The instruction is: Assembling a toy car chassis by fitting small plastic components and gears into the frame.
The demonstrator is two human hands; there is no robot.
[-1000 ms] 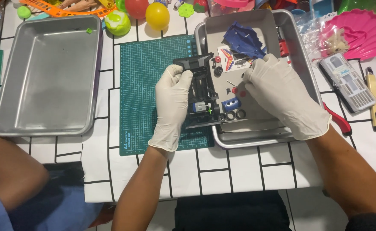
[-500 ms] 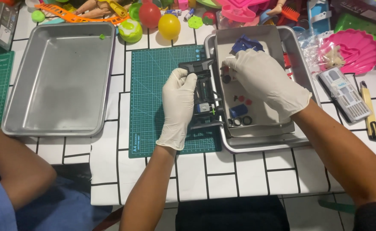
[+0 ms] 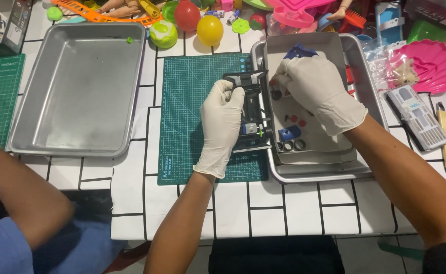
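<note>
Head view only: we count two gloved hands at work. Our left hand (image 3: 222, 122) lies over a black toy car chassis (image 3: 251, 114) on the green cutting mat (image 3: 197, 101), fingers curled and pressed together around its frame, at the mat's right edge just beside the right metal tray (image 3: 365, 81). Our right hand (image 3: 317, 89) hovers inside that tray, fingertips (image 3: 277, 83) pinching one small dark part (image 3: 277, 94). On the tray floor we note three black rings (image 3: 290, 146), one blue piece (image 3: 290, 133), two red dots (image 3: 298, 121). One bare metal tray (image 3: 75, 86) sits well left. Two balls, red (image 3: 187, 15) and yellow (image 3: 209, 29), lie above the mat. Another person's arm (image 3: 25, 198) rests lower left.
</note>
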